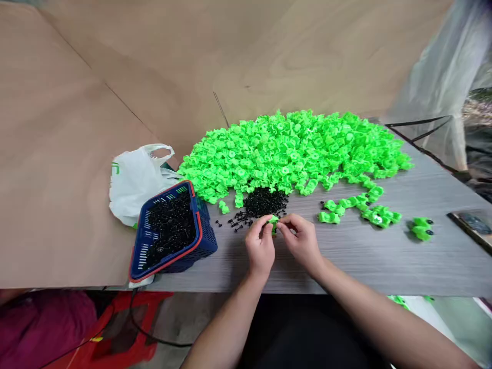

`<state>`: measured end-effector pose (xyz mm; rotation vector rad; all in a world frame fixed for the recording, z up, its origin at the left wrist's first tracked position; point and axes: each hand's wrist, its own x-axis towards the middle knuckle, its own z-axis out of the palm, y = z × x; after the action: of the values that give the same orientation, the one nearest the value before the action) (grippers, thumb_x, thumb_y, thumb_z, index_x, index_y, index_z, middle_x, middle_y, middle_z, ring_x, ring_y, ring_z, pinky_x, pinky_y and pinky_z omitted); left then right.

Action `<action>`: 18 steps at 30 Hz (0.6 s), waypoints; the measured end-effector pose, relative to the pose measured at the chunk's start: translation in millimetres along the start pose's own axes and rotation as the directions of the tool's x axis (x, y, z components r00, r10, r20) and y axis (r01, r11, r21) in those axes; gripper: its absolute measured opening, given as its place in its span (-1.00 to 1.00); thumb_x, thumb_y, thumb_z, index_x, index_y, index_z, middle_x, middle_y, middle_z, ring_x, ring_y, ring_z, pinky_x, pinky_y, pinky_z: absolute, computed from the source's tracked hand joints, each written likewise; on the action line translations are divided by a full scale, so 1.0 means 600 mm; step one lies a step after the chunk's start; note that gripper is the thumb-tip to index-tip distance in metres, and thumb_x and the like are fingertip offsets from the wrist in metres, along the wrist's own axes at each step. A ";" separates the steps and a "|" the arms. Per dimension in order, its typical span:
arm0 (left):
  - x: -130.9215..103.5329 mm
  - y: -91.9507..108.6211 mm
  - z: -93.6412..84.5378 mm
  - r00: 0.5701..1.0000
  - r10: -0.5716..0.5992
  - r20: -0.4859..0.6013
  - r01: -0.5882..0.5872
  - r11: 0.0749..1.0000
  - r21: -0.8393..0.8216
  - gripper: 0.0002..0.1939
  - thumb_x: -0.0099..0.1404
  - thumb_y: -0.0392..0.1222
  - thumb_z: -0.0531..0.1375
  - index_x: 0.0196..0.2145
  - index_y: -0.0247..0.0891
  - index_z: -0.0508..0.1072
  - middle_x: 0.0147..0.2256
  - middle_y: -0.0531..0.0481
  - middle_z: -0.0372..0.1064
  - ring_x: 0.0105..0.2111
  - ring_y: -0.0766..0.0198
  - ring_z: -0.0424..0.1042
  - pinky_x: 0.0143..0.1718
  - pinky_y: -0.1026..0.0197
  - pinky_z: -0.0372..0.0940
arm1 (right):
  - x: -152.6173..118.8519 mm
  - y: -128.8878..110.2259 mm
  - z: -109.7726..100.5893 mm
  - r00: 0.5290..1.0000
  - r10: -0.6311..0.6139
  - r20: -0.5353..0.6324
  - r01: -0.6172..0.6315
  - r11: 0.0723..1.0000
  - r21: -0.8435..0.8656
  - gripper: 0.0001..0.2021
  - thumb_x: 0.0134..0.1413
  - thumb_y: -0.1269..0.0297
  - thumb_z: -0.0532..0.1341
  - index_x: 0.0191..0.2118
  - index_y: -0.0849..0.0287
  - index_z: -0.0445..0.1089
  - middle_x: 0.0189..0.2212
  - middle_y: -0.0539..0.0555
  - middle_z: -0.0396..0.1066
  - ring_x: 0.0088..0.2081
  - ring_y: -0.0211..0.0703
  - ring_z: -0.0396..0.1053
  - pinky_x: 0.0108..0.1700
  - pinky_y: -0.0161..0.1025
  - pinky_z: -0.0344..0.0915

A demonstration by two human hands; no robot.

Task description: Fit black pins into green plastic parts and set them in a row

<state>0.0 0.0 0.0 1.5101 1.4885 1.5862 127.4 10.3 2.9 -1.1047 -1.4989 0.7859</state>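
Observation:
Over the front part of the table, my left hand (261, 248) is closed on a small green plastic toy part (273, 220), pinched between thumb and fingertips. My right hand (301, 238) meets it from the right with its fingers pinched together at the part's edge; what they grip is hidden. Just beyond my hands lies a heap of small black wheel axles (263, 201), with several loose ones scattered to its left. Behind that spreads a large pile of green plastic parts (295, 148). To the right sit several green parts (378, 216), some with black wheels on them.
A blue basket (207, 238) with a red rim, filled with black pieces, stands at the left table edge. Behind it is a white plastic bag (132, 179). One green part with black wheels (422, 228) lies apart at right. A red stool (144, 328) is below left, near a person's sleeve.

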 end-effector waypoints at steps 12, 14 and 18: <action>0.002 0.021 0.012 0.808 -0.456 0.374 0.589 0.648 -0.482 -0.69 0.26 -0.02 0.27 -0.12 -0.19 0.34 -0.27 -0.03 0.46 -0.37 0.29 0.47 -0.37 0.25 0.38 | 0.018 0.022 -0.019 0.888 0.275 0.369 -0.435 0.763 0.478 -0.69 0.09 0.07 0.30 -0.15 0.17 0.44 -0.36 0.04 0.44 -0.37 -0.20 0.36 -0.35 -0.25 0.33; -0.001 0.026 0.016 0.771 -0.452 0.449 0.634 0.616 -0.469 -0.72 0.27 -0.04 0.27 -0.16 -0.19 0.32 -0.27 -0.02 0.45 -0.37 0.31 0.46 -0.37 0.26 0.38 | 0.014 0.019 -0.030 0.880 0.280 0.384 -0.455 0.730 0.511 -0.69 0.07 0.07 0.32 -0.16 0.16 0.42 -0.34 0.04 0.44 -0.35 -0.21 0.36 -0.34 -0.27 0.32; -0.010 0.035 0.033 0.776 -0.419 0.471 0.619 0.652 -0.439 -0.71 0.28 -0.02 0.26 -0.14 -0.17 0.30 -0.25 -0.02 0.44 -0.33 0.30 0.45 -0.36 0.27 0.39 | 0.010 0.012 -0.049 0.883 0.305 0.358 -0.455 0.747 0.486 -0.68 0.04 0.06 0.35 -0.17 0.13 0.37 -0.36 0.02 0.44 -0.37 -0.20 0.36 -0.37 -0.28 0.29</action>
<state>26.1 -4.1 12.7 0.8179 0.9858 1.1830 157.7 15.9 5.2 -0.8800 -1.1212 1.6023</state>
